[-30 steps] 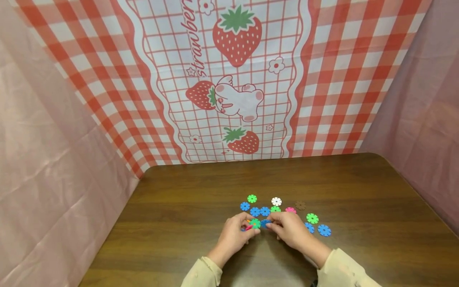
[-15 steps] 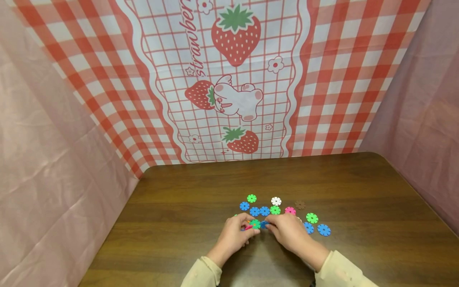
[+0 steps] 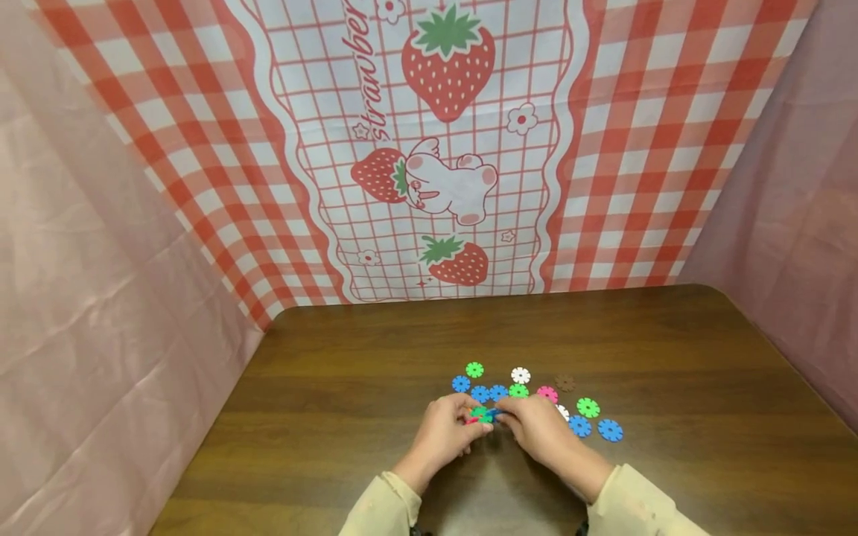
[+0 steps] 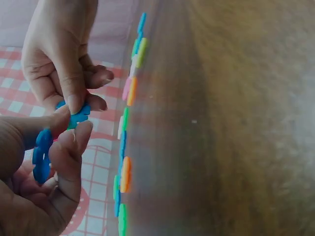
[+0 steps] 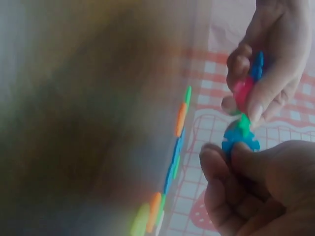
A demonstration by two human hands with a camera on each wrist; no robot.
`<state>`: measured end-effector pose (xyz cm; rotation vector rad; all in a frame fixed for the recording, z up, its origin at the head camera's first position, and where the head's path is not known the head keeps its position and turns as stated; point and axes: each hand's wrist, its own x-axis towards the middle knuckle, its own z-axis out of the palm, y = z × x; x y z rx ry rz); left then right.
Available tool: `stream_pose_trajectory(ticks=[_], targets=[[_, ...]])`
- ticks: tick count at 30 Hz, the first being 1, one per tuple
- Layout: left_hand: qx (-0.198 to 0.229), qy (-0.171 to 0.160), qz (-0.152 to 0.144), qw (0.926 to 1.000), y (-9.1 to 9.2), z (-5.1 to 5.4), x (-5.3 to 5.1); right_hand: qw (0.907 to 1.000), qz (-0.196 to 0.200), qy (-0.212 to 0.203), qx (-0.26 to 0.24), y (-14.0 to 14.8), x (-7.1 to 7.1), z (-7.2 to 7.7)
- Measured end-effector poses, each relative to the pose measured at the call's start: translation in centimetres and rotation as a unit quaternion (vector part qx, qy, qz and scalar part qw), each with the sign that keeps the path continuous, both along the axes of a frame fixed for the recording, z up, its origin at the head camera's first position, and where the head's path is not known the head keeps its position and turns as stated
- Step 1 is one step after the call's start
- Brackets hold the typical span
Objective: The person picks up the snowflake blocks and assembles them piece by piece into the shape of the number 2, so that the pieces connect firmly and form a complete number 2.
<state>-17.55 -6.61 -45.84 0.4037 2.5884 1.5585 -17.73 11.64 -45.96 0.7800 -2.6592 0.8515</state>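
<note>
My left hand (image 3: 442, 432) pinches a small cluster of joined, notched plastic discs. Its parts include a green disc (image 3: 480, 414), a pink disc (image 5: 242, 93) and a blue disc (image 4: 42, 156) that sits inside the curled fingers. Opposite it, my right hand (image 3: 546, 432) pinches another blue disc (image 5: 238, 141) between thumb and fingertips. This blue disc meets the edge of the green one, roughly crosswise in the right wrist view. Fingers cover much of the cluster, and how deep the two discs interlock cannot be seen.
Loose notched discs lie on the brown wooden table (image 3: 335, 402) just beyond the hands. Among them are a white disc (image 3: 520, 375), a brown disc (image 3: 565, 383), a pink disc (image 3: 547, 394) and several blue and green ones. A strawberry-print cloth (image 3: 456, 179) hangs behind the table.
The right hand has moved slightly left, bringing its blue disc from beside the green disc into contact with it. The blue disc now appears turned more edge-on. Both hands keep their hold.
</note>
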Motion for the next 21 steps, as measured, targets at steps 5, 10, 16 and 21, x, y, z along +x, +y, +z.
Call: stream_pose_trajectory(ticks=[5, 10, 16, 21], targets=[[0.004, -0.032, 0.013, 0.9994, -0.9, -0.2, 0.2, 0.9985, 0.030, -0.045, -0.003, 0.2, -1.0, 0.1], [-0.012, -0.046, 0.032, 0.9984, -2.1, -0.6, 0.5, 0.9966, 0.039, -0.070, 0.018, 0.4, -2.1, 0.2], [-0.013, -0.056, 0.030, 0.9979, -3.3, -0.7, 0.9, 0.9948, 0.048, -0.078, 0.045, -0.3, -3.4, -0.1], [-0.013, -0.066, 0.022, 0.9975, -3.7, -0.6, 1.4, 0.9909, 0.083, -0.073, 0.077, -1.5, -4.5, -0.4]])
